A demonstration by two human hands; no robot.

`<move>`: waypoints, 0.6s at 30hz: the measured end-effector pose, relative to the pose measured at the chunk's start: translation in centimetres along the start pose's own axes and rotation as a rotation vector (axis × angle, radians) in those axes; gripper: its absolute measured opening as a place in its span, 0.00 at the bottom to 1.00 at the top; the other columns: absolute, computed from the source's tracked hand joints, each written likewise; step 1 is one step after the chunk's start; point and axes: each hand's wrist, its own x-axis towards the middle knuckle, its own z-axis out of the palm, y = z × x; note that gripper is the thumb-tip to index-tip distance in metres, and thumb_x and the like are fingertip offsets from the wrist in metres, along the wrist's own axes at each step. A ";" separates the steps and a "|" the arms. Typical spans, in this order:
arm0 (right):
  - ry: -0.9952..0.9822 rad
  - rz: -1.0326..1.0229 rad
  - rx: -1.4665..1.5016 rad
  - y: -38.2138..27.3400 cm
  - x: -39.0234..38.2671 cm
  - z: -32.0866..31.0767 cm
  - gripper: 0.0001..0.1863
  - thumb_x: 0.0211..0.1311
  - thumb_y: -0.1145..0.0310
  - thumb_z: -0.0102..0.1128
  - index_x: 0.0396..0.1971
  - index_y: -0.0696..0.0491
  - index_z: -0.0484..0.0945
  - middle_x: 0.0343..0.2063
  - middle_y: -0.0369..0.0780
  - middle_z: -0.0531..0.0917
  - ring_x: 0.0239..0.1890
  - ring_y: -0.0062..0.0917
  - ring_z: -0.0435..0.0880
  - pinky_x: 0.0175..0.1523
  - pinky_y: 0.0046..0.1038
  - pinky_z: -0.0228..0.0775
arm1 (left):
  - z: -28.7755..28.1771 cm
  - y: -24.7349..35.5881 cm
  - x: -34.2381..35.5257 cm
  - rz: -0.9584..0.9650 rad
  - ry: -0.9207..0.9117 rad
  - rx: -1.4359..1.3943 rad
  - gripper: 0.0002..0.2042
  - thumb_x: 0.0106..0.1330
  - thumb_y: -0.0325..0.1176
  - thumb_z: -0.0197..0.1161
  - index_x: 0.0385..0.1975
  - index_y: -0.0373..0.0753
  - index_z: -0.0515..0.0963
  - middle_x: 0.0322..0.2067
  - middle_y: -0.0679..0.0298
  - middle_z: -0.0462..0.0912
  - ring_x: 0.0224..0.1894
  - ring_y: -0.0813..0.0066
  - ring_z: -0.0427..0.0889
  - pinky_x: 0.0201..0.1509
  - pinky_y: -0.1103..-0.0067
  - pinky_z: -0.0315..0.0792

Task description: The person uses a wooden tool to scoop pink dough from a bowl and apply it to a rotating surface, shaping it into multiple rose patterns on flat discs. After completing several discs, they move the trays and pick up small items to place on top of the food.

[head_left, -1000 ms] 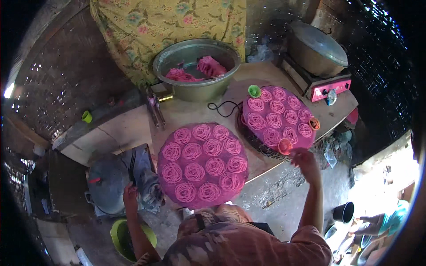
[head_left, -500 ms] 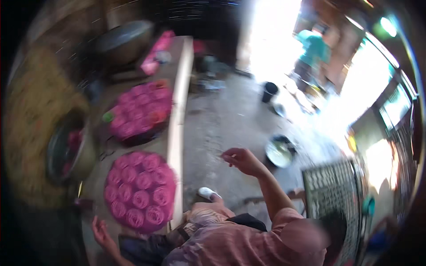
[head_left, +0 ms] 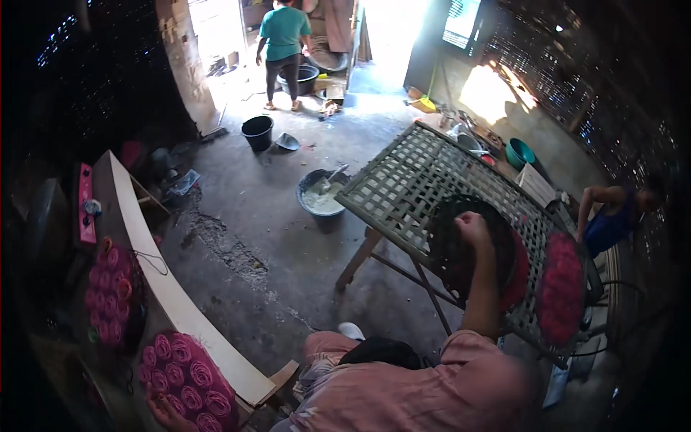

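Note:
My right hand (head_left: 473,229) reaches over a round dark tray (head_left: 450,252) lying on a slatted woven table. Its fingers are bent and pressed together; whether they hold anything is hidden. My left hand (head_left: 167,412) is low at the left with fingers stretched out, beside a round tray of pink coiled strands (head_left: 191,374) on the bench. Another tray of pink coils (head_left: 111,295) stands farther along that bench. Something red and rounded (head_left: 517,277) shows from under the dark tray, and more pink coils (head_left: 560,288) lie at the table's right edge.
The slatted table (head_left: 389,173) stands at my right, the pale-edged bench (head_left: 162,266) at my left. On the floor are a basin of pale mixture (head_left: 320,198) and a black bucket (head_left: 258,133). A person in teal (head_left: 284,36) stands far off; one in blue (head_left: 608,230) is at right.
My view has swung to the right, bringing the slatted table into full sight. My right hand has gone from mid-air to over the dark tray. My left hand stays near the pink coils.

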 end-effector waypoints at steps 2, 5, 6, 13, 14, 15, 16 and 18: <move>-0.002 0.088 -0.213 8.2 0.1 -1.8 0.13 0.46 0.63 0.67 0.30 0.55 0.83 0.30 0.44 0.84 0.35 0.33 0.84 0.43 0.32 0.75 | 0.6 2.9 -1.2 0.093 0.018 -0.049 0.15 0.68 0.27 0.51 0.53 0.30 0.70 0.47 0.56 0.76 0.45 0.67 0.76 0.50 0.76 0.69; -0.193 0.199 -0.364 12.5 -1.4 -2.4 0.15 0.42 0.64 0.67 0.33 0.52 0.82 0.37 0.44 0.82 0.42 0.34 0.81 0.49 0.33 0.73 | 0.9 5.1 -3.4 0.126 0.044 -0.013 0.16 0.68 0.28 0.51 0.53 0.30 0.70 0.48 0.54 0.76 0.46 0.67 0.76 0.51 0.75 0.69; -0.266 0.233 -0.384 12.9 -1.6 -2.9 0.17 0.42 0.65 0.67 0.35 0.51 0.81 0.40 0.44 0.82 0.45 0.34 0.80 0.51 0.33 0.72 | 1.3 5.8 -4.1 0.125 0.062 -0.024 0.16 0.68 0.29 0.52 0.53 0.30 0.70 0.48 0.53 0.76 0.46 0.66 0.76 0.51 0.74 0.69; -0.463 0.161 -0.451 10.9 -2.7 -5.7 0.29 0.43 0.68 0.61 0.53 0.43 0.72 0.54 0.42 0.68 0.59 0.40 0.67 0.62 0.45 0.60 | 5.6 6.3 -6.0 0.167 -0.022 0.470 0.19 0.66 0.34 0.56 0.52 0.26 0.70 0.43 0.45 0.78 0.45 0.56 0.78 0.50 0.72 0.71; -0.463 0.140 -0.454 10.8 -3.1 -5.5 0.30 0.43 0.67 0.63 0.53 0.44 0.72 0.55 0.43 0.67 0.59 0.41 0.67 0.61 0.45 0.60 | 6.6 6.7 -5.9 0.182 -0.067 0.393 0.19 0.66 0.34 0.56 0.51 0.26 0.70 0.42 0.44 0.78 0.44 0.56 0.78 0.50 0.72 0.72; -0.454 0.124 -0.464 10.6 -3.4 -5.5 0.30 0.44 0.66 0.65 0.53 0.44 0.72 0.56 0.44 0.66 0.59 0.42 0.67 0.61 0.45 0.60 | 8.0 7.6 -5.8 0.195 -0.120 0.306 0.19 0.66 0.33 0.56 0.51 0.26 0.70 0.41 0.43 0.79 0.43 0.56 0.78 0.49 0.73 0.72; -0.434 0.096 -0.469 11.0 -3.7 -5.2 0.29 0.45 0.66 0.64 0.53 0.44 0.72 0.55 0.44 0.66 0.58 0.42 0.67 0.61 0.45 0.61 | 8.8 8.9 -5.7 0.127 -0.171 0.267 0.18 0.66 0.31 0.56 0.51 0.25 0.70 0.41 0.45 0.79 0.43 0.62 0.79 0.47 0.75 0.74; -0.392 0.042 -0.447 12.1 -4.0 -5.3 0.29 0.45 0.66 0.66 0.53 0.45 0.72 0.54 0.44 0.66 0.57 0.41 0.68 0.60 0.46 0.62 | 10.9 6.9 -4.6 0.287 -0.236 0.215 0.17 0.67 0.29 0.53 0.52 0.25 0.69 0.40 0.48 0.79 0.41 0.66 0.78 0.44 0.77 0.74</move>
